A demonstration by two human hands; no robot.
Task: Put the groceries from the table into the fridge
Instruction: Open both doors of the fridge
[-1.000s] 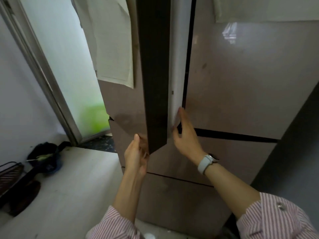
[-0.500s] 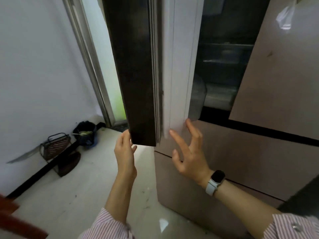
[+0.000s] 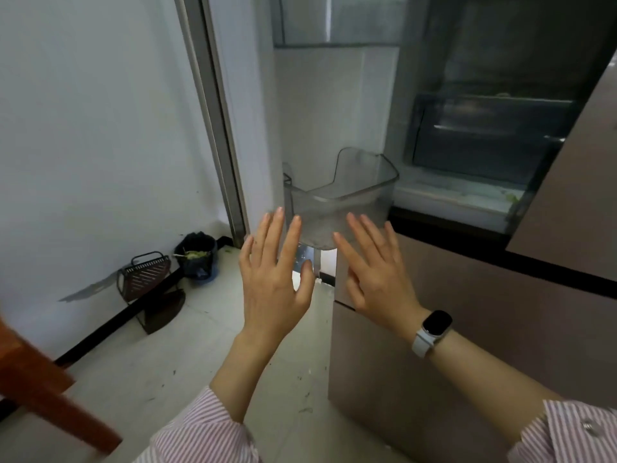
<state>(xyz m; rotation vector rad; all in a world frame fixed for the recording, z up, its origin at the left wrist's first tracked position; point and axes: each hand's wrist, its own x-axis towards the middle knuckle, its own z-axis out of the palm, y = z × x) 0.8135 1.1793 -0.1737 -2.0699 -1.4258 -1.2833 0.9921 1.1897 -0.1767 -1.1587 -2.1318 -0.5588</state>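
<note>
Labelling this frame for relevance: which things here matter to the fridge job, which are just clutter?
Job: fridge door, its clear door bin, fridge shelves, left hand, right hand.
Clutter: bucket, metal rack, wooden furniture, watch.

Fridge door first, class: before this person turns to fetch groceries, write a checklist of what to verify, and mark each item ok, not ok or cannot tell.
1. Upper left fridge door swung wide open: ok.
2. Clear plastic door bin has room for items: ok, nothing visible in it.
3. Left hand free to carry: ok, fingers spread, holding nothing.
4. Right hand free: ok, open, touching nothing.
5. Dark inner shelves have space: cannot tell, too dim and blurred.
6. Groceries within reach: cannot tell; only a brown wooden table corner shows.
</note>
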